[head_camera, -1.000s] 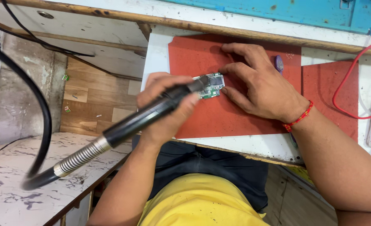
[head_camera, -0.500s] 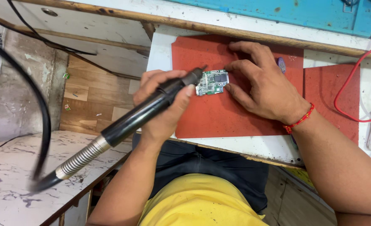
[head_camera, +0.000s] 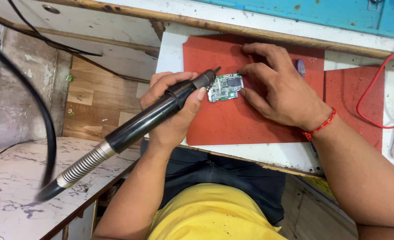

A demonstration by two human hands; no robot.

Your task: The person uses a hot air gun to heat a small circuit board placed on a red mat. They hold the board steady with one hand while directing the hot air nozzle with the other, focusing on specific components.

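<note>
Compared with half a second ago, the left hand [head_camera: 172, 109] has lifted the tool's tip slightly off the circuit board's edge, and the view has shifted little. A white bench top [head_camera: 268, 153] with a worn wooden front edge carries a flat, matte red work mat [head_camera: 232, 120]; a second red mat [head_camera: 355, 98] lies just beside it on the right. Behind both runs a wooden rail, then a chipped blue painted panel [head_camera: 295, 11]. To the left, lower down, sits a white marble-patterned slab [head_camera: 14, 191] and a wood-plank floor [head_camera: 94, 98].

Near the centre of the red mat lies a small green circuit board [head_camera: 225, 87] — irregular in outline, dotted with silver components. The right hand [head_camera: 281, 91], a red thread bracelet [head_camera: 320, 126] at its wrist, presses fingertips against the board's right and upper edges, pinning it flat. The left hand is clenched around a glossy black cylindrical handpiece [head_camera: 161, 113], whose thin metal tip points at the board's upper left corner, very close to it. From the handpiece's rear runs a ribbed silver spring collar, then a thick black hose [head_camera: 46, 133] — blurred as it curves upward. A thin red wire [head_camera: 375, 89] loops across the far right.
</note>
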